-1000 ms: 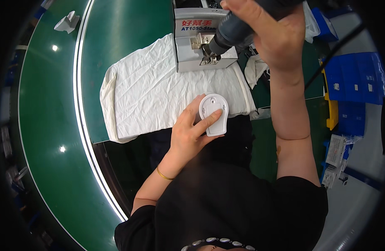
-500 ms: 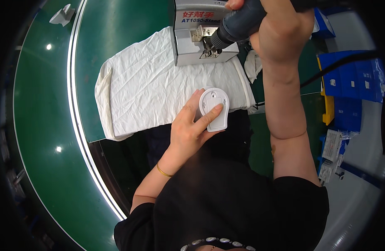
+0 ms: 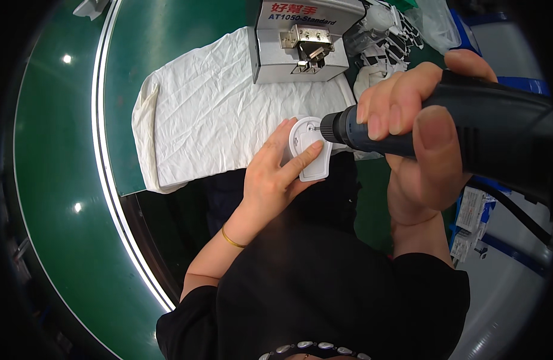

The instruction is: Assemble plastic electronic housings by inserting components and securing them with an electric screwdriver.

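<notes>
The left hand (image 3: 273,177) grips a small white plastic housing (image 3: 312,156) just over the near edge of the white cloth (image 3: 210,120) on the green counter (image 3: 54,180). From three o'clock, the right hand (image 3: 417,138) is wrapped tight around a black electric screwdriver (image 3: 468,129), its tip touching the housing's top. A grey metal box (image 3: 303,39) sits at twelve o'clock.

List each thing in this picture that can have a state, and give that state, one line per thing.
Left hand: shut on the white plastic part, held above the lap.
Right hand: shut on the electric screwdriver, tip against the part.
White cloth: spread out, wrinkled.
Grey metal box: standing on the cloth, untouched.
</notes>
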The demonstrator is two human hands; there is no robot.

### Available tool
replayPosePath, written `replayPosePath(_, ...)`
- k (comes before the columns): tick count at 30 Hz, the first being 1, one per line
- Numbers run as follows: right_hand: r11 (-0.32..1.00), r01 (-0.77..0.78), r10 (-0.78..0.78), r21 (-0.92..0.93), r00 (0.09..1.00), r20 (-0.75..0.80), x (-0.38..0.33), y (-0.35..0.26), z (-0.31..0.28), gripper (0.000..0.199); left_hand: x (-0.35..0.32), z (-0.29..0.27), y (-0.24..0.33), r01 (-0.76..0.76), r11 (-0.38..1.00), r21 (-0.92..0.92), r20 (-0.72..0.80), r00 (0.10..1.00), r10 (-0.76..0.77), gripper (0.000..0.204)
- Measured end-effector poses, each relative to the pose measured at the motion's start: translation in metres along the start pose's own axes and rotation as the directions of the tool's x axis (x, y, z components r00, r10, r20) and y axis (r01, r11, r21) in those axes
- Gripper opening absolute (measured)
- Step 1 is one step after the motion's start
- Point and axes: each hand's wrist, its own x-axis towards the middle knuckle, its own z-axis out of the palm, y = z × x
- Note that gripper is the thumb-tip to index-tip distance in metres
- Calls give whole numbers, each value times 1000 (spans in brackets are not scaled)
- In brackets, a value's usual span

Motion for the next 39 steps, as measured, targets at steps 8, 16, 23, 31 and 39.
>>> replayPosePath(8, 998, -17, 16, -60, 1000, -14, -5, 8, -3, 54, 0, 0, 0, -15, 1000, 7, -9, 1000, 15, 68)
replayPosePath(16, 990, -73, 70, -116, 997, -31, -3, -1, 18, 50, -1, 1, 0, -20, 999, 26, -16, 1000, 20, 67)
replayPosePath(23, 990, -79, 72, -119, 995, -65, -2, 6, 16, 50, -1, 3, -1, -18, 1000, 15, -28, 999, 19, 65)
replayPosePath(31, 1000, 5, -6, 11, 998, 69, 1, 23, -5, 50, 0, 5, -2, -32, 999, 20, -48, 998, 33, 65)
replayPosePath(39, 985, 127, -128, 118, 992, 1, 14, 46, -46, 43, 0, 7, -3, -49, 999, 8, -59, 997, 49, 66)
